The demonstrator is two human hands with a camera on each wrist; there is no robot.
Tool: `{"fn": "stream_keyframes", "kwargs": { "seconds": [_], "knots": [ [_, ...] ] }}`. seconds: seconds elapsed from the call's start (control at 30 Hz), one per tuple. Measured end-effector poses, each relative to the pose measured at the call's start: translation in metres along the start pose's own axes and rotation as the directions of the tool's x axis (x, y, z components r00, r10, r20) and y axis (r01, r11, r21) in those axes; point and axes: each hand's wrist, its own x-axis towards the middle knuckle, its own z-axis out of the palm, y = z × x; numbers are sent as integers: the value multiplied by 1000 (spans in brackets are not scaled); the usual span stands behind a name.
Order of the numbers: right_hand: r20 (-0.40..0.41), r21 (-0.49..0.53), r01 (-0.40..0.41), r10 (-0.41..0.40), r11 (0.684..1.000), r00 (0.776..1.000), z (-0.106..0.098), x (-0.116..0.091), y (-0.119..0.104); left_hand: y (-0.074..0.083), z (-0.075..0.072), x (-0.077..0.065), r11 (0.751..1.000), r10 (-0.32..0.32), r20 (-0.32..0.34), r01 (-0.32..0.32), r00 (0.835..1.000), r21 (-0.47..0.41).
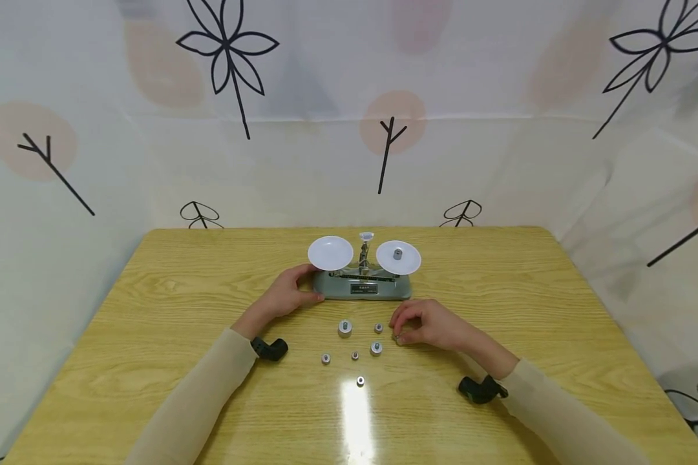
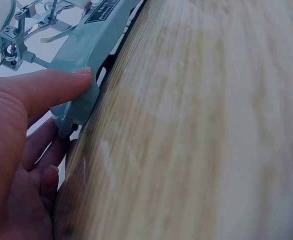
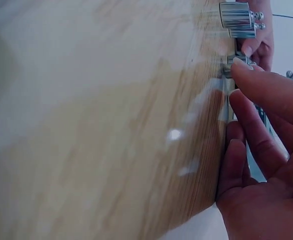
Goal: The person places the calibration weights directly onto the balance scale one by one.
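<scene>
Holding the left end of the gray-green scale (image 1: 363, 289), the left hand (image 1: 285, 294) has its thumb on the front and its other fingers curled around the far side. The scale stands near the back of the wooden table (image 1: 291, 413). It has two round white pans, and one metal weight (image 1: 398, 254) sits in the right pan (image 1: 407, 266). The left pan (image 1: 330, 252) is up beside the middle post (image 1: 364, 257). The right hand (image 1: 427, 326) is low on the table, in front of the scale's right end. Its thumb and first finger are bent in and pinch a tiny weight (image 1: 397, 340) between their tips, and the fingers hide most of it. Six more weights stand on the table, to the left of that hand. The biggest weight (image 1: 345, 329) is closest to the left hand's side of the back row, and the small front weight (image 1: 360, 382) is just above a bright shiny patch (image 1: 357, 420). Both arms wear tan sleeves (image 1: 203, 387) and black wrist cameras (image 1: 272, 349). Behind the table hangs a pale cloth (image 1: 302, 168) with black flowers and pink spots.
</scene>
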Motion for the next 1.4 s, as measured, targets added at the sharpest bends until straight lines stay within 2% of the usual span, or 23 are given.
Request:
{"fn": "stream_keyframes", "kwargs": {
  "seconds": [0.23,0.43,0.63,0.93,1.13,1.23,1.4],
  "knots": [
    [4,-14,59,-59,998,998,0,0,0,1,0,-1,1000,7,0,-7,1000,-1],
    [7,-38,72,-72,997,997,0,1,-1,2,0,-1,1000,10,0,-10,1000,4],
    [12,-20,24,-24,1000,1000,-1,0,-1,2,1,0,1000,12,3,-12,1000,6],
    [3,81,-54,54,995,999,-3,-3,0,1,0,-1,1000,17,-4,-17,1000,-5],
    [3,79,-93,93,993,996,-4,-3,-2,2,1,-1,1000,28,-12,-28,1000,-5],
    [3,97,-86,86,992,996,-5,-2,-3,7,1,-2,1000,25,-6,-25,1000,-7],
    [-11,141,-52,55,989,998,-6,-2,-3,32,-3,-13,1000,19,12,-19,1000,-20]
  ]
}}
